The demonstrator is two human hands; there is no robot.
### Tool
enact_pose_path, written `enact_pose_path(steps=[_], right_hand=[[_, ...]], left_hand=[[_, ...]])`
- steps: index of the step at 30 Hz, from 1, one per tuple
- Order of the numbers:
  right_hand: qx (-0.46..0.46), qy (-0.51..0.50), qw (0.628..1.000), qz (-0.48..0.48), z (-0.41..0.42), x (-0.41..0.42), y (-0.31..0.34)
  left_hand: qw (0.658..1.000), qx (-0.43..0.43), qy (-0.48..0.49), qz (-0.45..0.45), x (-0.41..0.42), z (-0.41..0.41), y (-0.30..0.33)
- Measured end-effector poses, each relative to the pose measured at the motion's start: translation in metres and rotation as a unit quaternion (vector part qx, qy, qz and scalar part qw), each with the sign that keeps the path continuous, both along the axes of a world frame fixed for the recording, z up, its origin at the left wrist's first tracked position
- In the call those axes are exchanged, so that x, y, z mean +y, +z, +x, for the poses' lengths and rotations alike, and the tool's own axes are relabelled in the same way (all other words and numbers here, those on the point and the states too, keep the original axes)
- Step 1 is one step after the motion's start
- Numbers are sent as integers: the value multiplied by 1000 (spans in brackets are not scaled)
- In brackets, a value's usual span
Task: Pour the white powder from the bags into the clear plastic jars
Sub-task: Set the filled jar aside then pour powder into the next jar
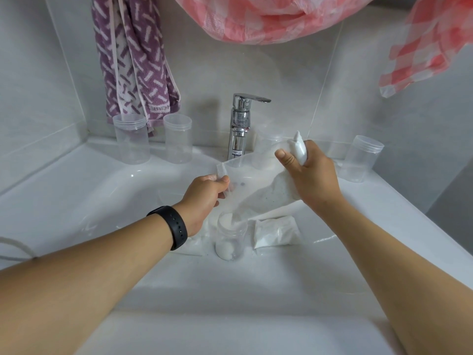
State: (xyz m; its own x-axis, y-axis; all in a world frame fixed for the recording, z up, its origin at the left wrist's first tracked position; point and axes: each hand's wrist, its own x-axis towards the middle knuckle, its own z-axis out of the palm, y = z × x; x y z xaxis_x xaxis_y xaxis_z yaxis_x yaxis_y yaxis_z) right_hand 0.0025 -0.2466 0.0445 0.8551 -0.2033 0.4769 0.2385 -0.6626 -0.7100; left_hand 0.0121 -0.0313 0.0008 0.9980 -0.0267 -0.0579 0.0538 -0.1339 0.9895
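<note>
I hold a clear plastic bag of white powder [258, 190] tilted over a small clear jar [231, 237] that stands in the white sink basin. My right hand [311, 172] grips the bag's raised end, bunched in the fist. My left hand [204, 194] pinches the bag's upper edge at the left. The bag's low corner reaches the jar's mouth and powder lies in the jar's bottom. A second bag of powder [277, 233] lies flat just right of the jar. A third bag [193, 245] shows partly under my left wrist.
Two empty clear jars [131, 139] [178, 139] stand on the sink's back ledge at the left, another jar [362, 158] at the right. A chrome faucet [239, 126] rises behind the bag. A purple towel [133, 60] and pink checked cloth [268, 16] hang above.
</note>
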Motion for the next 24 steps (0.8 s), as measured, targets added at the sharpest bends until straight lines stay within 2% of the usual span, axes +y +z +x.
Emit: enact_pose_path(steps=[24], right_hand=[[-1, 4, 1000, -9, -3, 2, 3]], left_hand=[[1000, -2, 0, 0, 1, 0, 1]])
